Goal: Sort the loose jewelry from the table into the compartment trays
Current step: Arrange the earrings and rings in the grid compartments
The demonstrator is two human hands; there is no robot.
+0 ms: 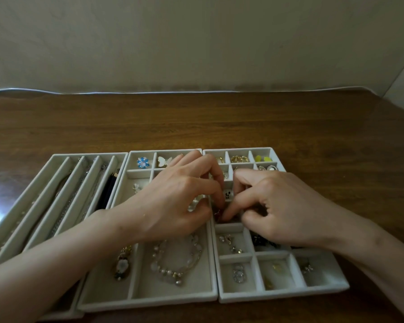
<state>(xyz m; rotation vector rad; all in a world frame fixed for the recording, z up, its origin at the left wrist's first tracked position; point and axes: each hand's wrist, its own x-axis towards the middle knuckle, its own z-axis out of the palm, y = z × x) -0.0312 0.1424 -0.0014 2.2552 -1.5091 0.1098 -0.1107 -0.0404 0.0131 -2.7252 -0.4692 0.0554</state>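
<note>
Reddish piece (218, 212): at a left-column cell of the right tray (285, 296), on the table (219, 127). Left hand (173, 199) pinches it; right hand (282, 210) sets a forefinger beside it (whether gripping, cannot tell).

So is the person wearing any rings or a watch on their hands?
No. The left hand and right hand show no rings, and both wrists are bare: no watch, no bracelet. No sleeves show on either forearm as far as the picture reaches.
</note>
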